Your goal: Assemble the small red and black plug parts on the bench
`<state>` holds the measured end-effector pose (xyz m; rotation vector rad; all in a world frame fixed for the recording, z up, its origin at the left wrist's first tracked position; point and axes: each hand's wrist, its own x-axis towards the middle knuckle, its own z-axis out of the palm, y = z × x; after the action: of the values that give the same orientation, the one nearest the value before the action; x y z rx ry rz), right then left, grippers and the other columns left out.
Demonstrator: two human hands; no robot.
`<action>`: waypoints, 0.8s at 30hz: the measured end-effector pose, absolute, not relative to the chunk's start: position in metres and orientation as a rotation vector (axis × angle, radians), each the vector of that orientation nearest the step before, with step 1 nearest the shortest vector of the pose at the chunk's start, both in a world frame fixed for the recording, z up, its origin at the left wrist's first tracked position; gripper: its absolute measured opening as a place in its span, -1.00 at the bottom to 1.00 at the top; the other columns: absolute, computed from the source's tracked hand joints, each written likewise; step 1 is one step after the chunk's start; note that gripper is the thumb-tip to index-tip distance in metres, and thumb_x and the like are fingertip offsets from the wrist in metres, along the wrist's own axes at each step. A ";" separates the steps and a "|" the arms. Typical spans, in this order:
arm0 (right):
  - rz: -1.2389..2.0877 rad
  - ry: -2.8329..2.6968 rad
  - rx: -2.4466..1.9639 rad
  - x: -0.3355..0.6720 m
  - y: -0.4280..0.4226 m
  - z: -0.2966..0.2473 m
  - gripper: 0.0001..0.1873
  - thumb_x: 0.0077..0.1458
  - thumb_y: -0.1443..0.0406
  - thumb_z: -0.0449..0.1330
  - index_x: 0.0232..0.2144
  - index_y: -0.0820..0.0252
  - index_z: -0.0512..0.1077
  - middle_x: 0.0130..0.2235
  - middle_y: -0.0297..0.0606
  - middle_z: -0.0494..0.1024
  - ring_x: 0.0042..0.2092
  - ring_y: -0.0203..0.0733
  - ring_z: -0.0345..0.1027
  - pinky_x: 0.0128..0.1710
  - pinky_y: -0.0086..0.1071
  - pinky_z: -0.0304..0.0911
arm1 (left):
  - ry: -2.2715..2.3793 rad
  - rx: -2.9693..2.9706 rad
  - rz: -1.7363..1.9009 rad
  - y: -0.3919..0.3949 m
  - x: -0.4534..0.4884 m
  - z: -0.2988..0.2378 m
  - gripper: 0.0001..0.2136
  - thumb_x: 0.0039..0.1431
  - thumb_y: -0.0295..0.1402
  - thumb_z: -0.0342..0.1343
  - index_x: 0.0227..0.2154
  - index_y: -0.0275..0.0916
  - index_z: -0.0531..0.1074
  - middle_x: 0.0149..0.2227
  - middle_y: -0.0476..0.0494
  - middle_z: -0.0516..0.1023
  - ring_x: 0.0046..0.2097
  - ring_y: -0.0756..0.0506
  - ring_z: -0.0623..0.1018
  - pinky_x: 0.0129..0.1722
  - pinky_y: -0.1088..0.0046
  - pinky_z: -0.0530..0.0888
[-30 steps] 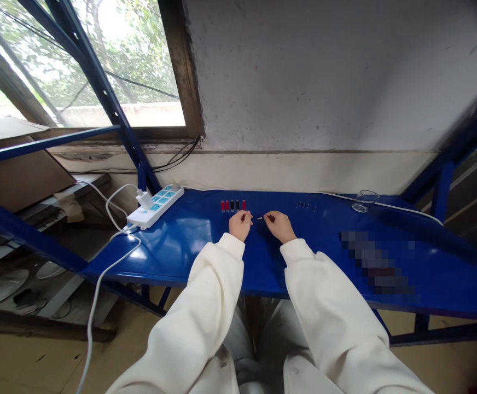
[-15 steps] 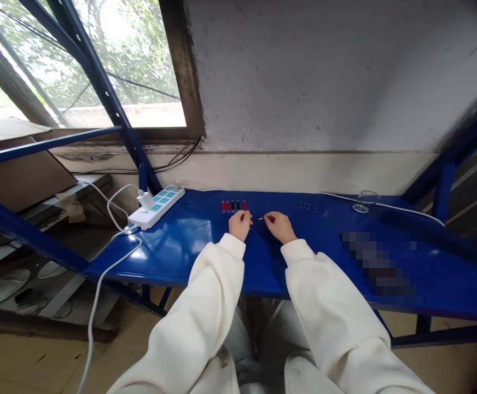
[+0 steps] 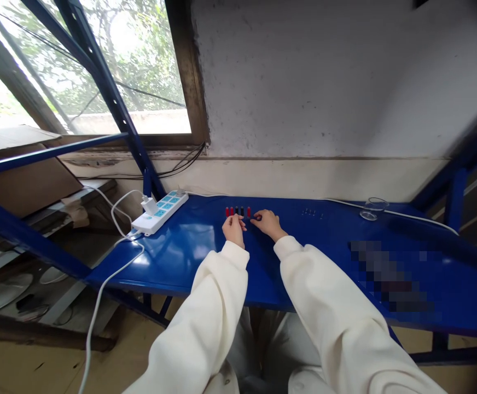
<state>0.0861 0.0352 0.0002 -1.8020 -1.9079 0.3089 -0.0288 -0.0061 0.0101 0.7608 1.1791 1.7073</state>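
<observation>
A short row of small red and black parts [image 3: 237, 211] stands on the blue metal shelf [image 3: 189, 251] near the wall. My left hand [image 3: 233, 229] rests just in front of the row, fingers curled, and whether it holds anything is hidden. My right hand [image 3: 266, 223] reaches toward the row's right end with its fingers pinched at a small red part beside the last one. Both arms wear white sleeves.
A white power strip [image 3: 160, 212] with a plugged charger and white cable lies at the shelf's left. Several tiny dark parts [image 3: 311, 212] sit to the right, and a clear glass dish [image 3: 373, 208] further right. A window and blue rack struts are at left.
Both hands have moved forward to the row of red and black parts. My right hand, which held a small pin apart from the row, now sits at the row's right end.
</observation>
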 end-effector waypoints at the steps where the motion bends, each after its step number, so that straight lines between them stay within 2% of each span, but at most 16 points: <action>1: 0.316 -1.907 -1.821 0.084 0.038 0.000 -0.71 -0.08 0.14 0.15 -0.30 0.13 0.46 -0.21 -0.22 0.48 -0.11 -0.10 0.25 -0.21 -0.27 0.06 | 1.173 0.751 1.712 -0.006 -0.029 0.010 -0.82 -0.02 -0.32 -0.03 -0.59 -0.32 0.31 -0.73 0.08 0.25 -0.72 0.13 0.24 -0.68 0.61 0.16; 9: 0.371 -1.900 -1.858 0.073 0.050 -0.001 -0.71 -0.11 0.13 0.17 -0.31 0.12 0.45 -0.23 -0.25 0.48 -0.12 -0.10 0.25 -0.22 -0.28 0.04 | 1.130 0.738 1.715 -0.005 -0.028 0.008 -0.82 -0.01 -0.31 -0.02 -0.58 -0.32 0.32 -0.72 0.07 0.26 -0.71 0.12 0.25 -0.69 0.61 0.16; 16: 0.377 -1.860 -1.823 0.069 0.049 0.005 -0.84 -0.07 0.20 0.14 -0.41 0.13 0.43 -0.32 -0.31 0.49 -0.20 -0.17 0.29 -0.28 -0.34 0.00 | 1.160 0.819 1.686 -0.005 -0.028 0.008 -0.78 0.05 -0.27 -0.06 -0.56 -0.32 0.31 -0.70 0.06 0.25 -0.69 0.11 0.24 -0.67 0.60 0.18; 19: 0.308 -1.848 -1.746 0.077 0.037 0.014 -0.83 -0.05 0.20 0.11 -0.40 0.13 0.42 -0.32 -0.31 0.49 -0.23 -0.19 0.28 -0.30 -0.36 -0.03 | 1.189 1.046 1.725 -0.012 -0.026 0.011 -0.76 0.05 -0.23 -0.01 -0.32 -0.30 0.35 -0.59 0.04 0.32 -0.65 0.12 0.27 -0.60 0.58 0.25; 21: 0.152 -1.878 -1.671 0.084 0.024 0.022 -0.81 -0.01 0.20 0.07 -0.39 0.14 0.42 -0.32 -0.26 0.48 -0.22 -0.16 0.25 -0.30 -0.36 -0.05 | 1.178 1.288 1.762 -0.019 -0.023 0.016 -0.61 -0.01 -0.24 0.08 -0.09 -0.22 0.28 -0.47 0.01 0.39 -0.59 0.12 0.30 -0.50 0.58 0.31; 23: 0.002 -1.927 -1.603 0.092 0.008 0.028 -0.81 0.03 0.24 0.03 -0.38 0.16 0.41 -0.32 -0.21 0.47 -0.23 -0.15 0.23 -0.30 -0.34 -0.08 | 1.134 1.504 1.719 -0.026 -0.019 0.023 -0.53 -0.05 -0.25 0.13 -0.01 -0.15 0.25 -0.38 -0.04 0.42 -0.51 0.08 0.36 -0.40 0.55 0.34; 24: -0.066 -1.939 -1.573 0.096 0.001 0.030 -0.81 0.04 0.27 0.01 -0.36 0.16 0.41 -0.32 -0.19 0.47 -0.23 -0.15 0.22 -0.29 -0.33 -0.09 | 1.100 1.588 1.673 -0.028 -0.017 0.026 -0.56 -0.04 -0.24 0.13 -0.04 -0.14 0.30 -0.34 -0.08 0.43 -0.44 0.03 0.40 -0.35 0.53 0.35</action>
<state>0.0964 0.0008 0.0303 -1.5728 -1.9394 -0.0665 -0.0165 -0.0275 0.0263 1.5881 1.1005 1.6734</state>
